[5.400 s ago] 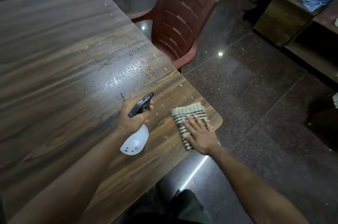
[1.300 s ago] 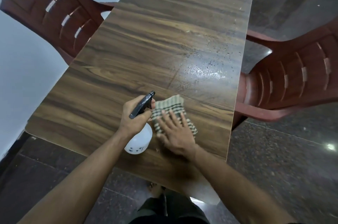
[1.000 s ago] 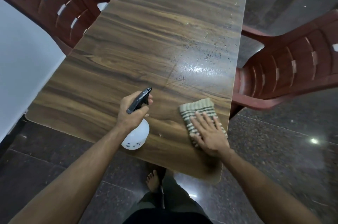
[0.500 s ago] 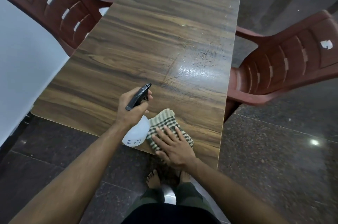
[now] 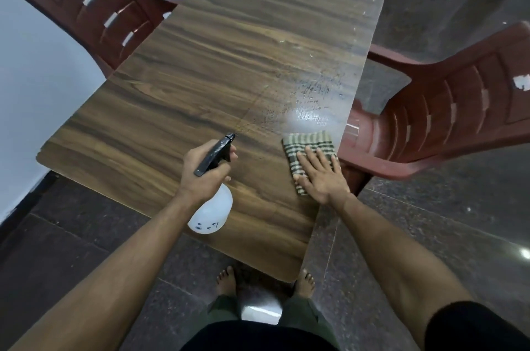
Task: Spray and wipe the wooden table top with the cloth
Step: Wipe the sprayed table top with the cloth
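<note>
At the far left a dark red plastic chair with a slotted back (image 5: 94, 9) stands against a pale wall (image 5: 34, 92), its seat tucked beside the long edge of the brown wood-grain rectangular surface (image 5: 200, 87). The left hand (image 5: 200, 175) hovers over the near part of that surface, its grip curled round the neck of a white round-bodied spray bottle with a black trigger head (image 5: 210, 211); the nozzle points away from the person, toward the middle of the top, and the bottle's body hangs below the wrist near the front edge. Further right, a wet, shiny patch (image 5: 311, 115) with dark speckles around it lies close to the right edge. Just on the near side of it sits the folded beige cloth with dark green stripes (image 5: 308, 144), flat on the wood at the right edge. The right hand (image 5: 321, 175) presses on it with fingers straight and spread, covering the nearer half of the cloth. To the right, a second dark red plastic chair (image 5: 447, 118) stands beside the surface. The floor is dark speckled polished stone (image 5: 430, 236), and two bare feet show beneath the near edge. In all: two chairs, one bottle, one cloth.
</note>
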